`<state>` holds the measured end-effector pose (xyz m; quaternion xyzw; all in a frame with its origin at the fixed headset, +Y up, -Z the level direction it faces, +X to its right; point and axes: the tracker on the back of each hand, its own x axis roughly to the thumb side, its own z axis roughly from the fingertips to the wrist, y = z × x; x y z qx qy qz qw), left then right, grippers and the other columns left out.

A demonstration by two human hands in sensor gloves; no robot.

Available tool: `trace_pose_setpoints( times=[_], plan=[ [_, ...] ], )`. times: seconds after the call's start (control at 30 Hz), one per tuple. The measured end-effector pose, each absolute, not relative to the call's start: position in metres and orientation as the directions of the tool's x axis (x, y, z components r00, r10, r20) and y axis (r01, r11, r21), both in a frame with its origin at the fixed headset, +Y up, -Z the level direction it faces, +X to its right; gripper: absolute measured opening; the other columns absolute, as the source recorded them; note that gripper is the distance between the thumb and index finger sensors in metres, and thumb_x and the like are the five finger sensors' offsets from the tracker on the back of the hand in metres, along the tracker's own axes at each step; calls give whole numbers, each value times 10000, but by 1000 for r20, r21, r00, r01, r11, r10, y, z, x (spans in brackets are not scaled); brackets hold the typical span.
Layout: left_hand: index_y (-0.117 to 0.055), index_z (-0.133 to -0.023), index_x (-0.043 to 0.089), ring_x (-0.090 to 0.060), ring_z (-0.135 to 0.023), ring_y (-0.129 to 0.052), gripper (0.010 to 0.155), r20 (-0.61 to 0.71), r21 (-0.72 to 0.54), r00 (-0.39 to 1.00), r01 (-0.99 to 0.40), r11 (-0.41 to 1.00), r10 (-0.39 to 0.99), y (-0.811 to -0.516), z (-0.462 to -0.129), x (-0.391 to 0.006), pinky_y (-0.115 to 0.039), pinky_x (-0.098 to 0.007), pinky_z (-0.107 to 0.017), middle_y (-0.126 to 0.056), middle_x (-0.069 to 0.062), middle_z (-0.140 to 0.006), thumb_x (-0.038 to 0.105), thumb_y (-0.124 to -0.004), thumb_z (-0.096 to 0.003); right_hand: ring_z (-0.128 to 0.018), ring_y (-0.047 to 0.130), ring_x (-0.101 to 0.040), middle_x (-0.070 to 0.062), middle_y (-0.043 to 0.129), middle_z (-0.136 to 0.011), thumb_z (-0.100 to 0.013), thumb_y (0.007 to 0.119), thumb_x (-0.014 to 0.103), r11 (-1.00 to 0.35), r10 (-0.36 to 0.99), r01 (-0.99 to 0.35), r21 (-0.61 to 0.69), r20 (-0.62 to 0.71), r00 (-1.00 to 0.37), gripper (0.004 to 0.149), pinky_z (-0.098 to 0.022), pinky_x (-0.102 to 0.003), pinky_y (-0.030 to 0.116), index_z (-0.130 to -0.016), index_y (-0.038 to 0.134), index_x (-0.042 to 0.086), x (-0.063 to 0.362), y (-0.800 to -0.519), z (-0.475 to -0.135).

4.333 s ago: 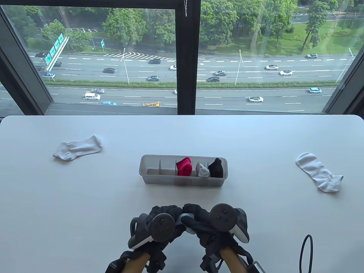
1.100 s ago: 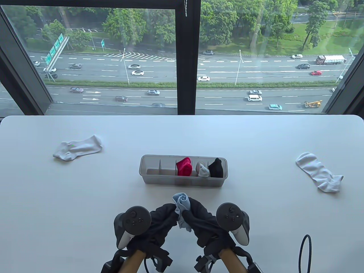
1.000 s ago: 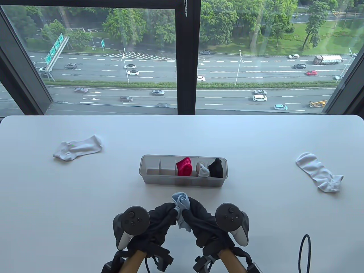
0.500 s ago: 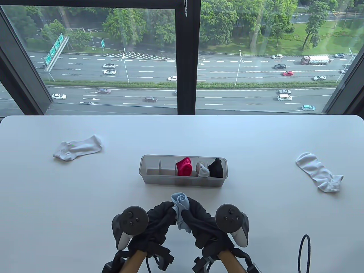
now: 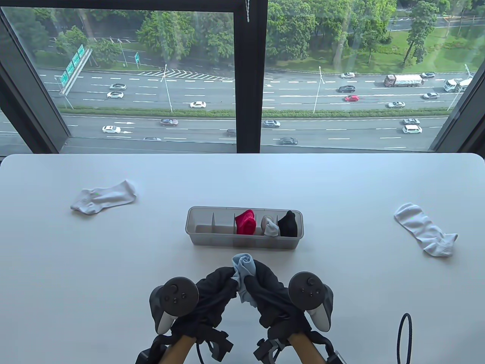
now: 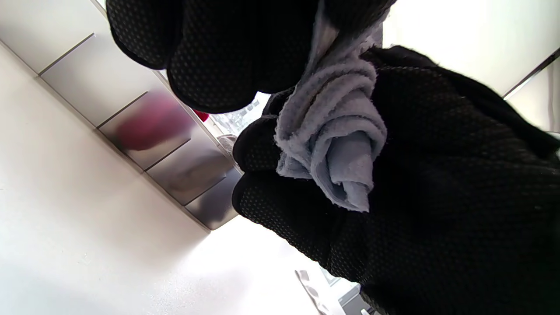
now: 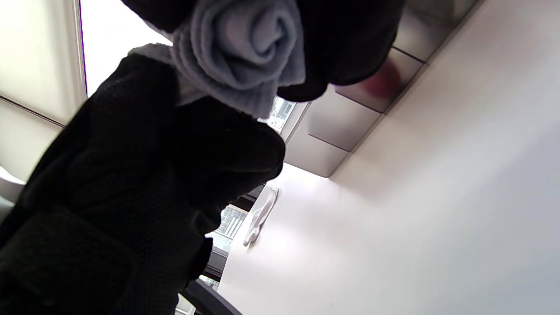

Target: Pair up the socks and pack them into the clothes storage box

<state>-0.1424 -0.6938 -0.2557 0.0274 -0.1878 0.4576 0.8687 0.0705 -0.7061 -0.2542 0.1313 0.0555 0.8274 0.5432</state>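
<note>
Pale blue sock bundle (image 5: 243,267), rolled tight

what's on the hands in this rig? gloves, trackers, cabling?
Both the left hand and right hand wear black knit gloves with a fine dotted texture on the fingers. A dark round-faced tracker with small buttons and a light grey handle sits on each hand's back. Black straps and cables wrap the wrists.

This looks like a room high up in a tall building — maybe an office or a test room. A plain white table (image 5: 242,178) stands directly against a big window (image 5: 242,76) with dark frames. Far below — a wide road (image 5: 326,110) with many cars, and green trees (image 5: 303,26) behind it.
</note>
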Motion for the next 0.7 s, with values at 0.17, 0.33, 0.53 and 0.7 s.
trace_pose_setpoints(
  times=[0.17, 0.33, 0.53, 0.7],
  plan=[
    [-742, -939, 70, -321, -682, -985, 449, 371, -116, 556, -767, 631, 744, -694, -254, -136, -750, -562, -642, -886, -187, -839, 277, -656, -550, -748, 879, -242, -211, 712, -952, -636, 612, 398, -452, 891, -876, 167, 126, -436, 612, -644, -470, 768, -1084, 443, 17, 74, -708, -257],
    [-728, -955, 32, -319, -674, -1008, 448, 362, -202, 515, -770, 605, 776, -696, -260, -136, -777, -559, -628, -896, -209, -839, 212, -652, -551, -721, 915, -220, -192, 753, -939, -625, 633, 403, -477, 877, -870, 123, 132, -462, 630, -624, -448, 802, -1078, 416, 22, 79, -709, -259],
    [-748, -927, 15, -312, -637, -1034, 438, 352, -239, 503, -767, 595, 789, -696, -261, -136, -795, -553, -608, -929, -210, -805, 226, -651, -556, -680, 954, -188, -170, 809, -905, -592, 678, 438, -507, 857, -861, 51, 144, -496, 624, -607, -420, 829, -1041, 485, 50, 82, -709, -257],
    [-799, -853, 21, -288, -550, -1062, 418, 336, -217, 525, -765, 607, 782, -698, -260, -136, -820, -537, -572, -979, -175, -720, 278, -681, -545, -666, 969, -182, -166, 836, -897, -581, 680, 442, -545, 829, -837, 37, 168, -533, 574, -600, -415, 838, -1025, 552, 101, 81, -709, -256]
  ],
)
